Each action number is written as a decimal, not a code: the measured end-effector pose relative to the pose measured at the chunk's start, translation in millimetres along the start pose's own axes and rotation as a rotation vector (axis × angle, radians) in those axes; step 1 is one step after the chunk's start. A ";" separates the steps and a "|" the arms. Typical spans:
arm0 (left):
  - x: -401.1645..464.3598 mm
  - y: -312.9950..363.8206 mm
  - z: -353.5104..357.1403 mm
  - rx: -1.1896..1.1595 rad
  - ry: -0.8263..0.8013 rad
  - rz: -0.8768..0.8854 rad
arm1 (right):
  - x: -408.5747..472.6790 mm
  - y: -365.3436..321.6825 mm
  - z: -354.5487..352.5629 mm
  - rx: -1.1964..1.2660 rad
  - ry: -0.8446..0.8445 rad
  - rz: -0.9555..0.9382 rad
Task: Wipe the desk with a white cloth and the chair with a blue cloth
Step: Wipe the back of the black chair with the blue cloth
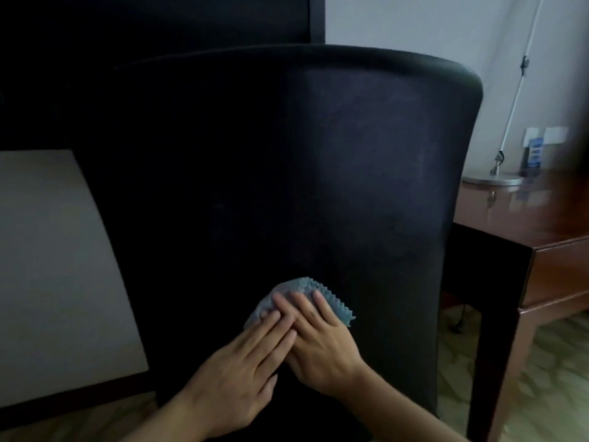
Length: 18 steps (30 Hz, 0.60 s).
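The left hand (245,362) and right hand (318,339) lie flat, fingers straight, pressing the small blue zigzag-edged cloth (306,290) against the lower back of the dark fabric chair (287,170). The cloth looks soft, light, easily bunched; flat palm pressure probably suits it better than pinching.

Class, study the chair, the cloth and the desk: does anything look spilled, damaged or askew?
Nothing stands out. Both hands, left hand and right hand, press the blue cloth flat on the chair back; the desk looks intact.
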<state>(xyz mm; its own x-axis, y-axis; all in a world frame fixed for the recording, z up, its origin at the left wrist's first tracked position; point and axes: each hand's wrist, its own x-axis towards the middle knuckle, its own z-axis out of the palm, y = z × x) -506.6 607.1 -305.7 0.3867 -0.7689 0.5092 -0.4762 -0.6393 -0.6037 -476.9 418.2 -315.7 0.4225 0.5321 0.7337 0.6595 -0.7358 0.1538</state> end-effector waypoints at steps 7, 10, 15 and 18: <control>69.9 -81.2 -65.6 0.026 0.304 -0.152 | 133.9 34.2 -75.7 -0.092 0.183 -0.170; 93.8 -132.4 -102.1 0.060 0.377 -0.122 | 198.2 43.2 -105.1 -0.202 0.358 -0.208; 59.0 -145.3 -80.7 0.039 0.382 -0.038 | 184.9 19.4 -71.6 -0.181 0.395 -0.190; 4.3 -107.0 -29.5 -0.027 0.294 -0.073 | 135.8 -13.1 -28.9 -0.027 0.200 -0.164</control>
<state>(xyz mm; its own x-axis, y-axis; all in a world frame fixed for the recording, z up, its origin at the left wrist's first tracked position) -477.3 672.5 -220.8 0.1773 -0.6829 0.7087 -0.4779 -0.6892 -0.5446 -446.1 488.0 -199.0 0.1780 0.5542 0.8131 0.6913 -0.6585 0.2975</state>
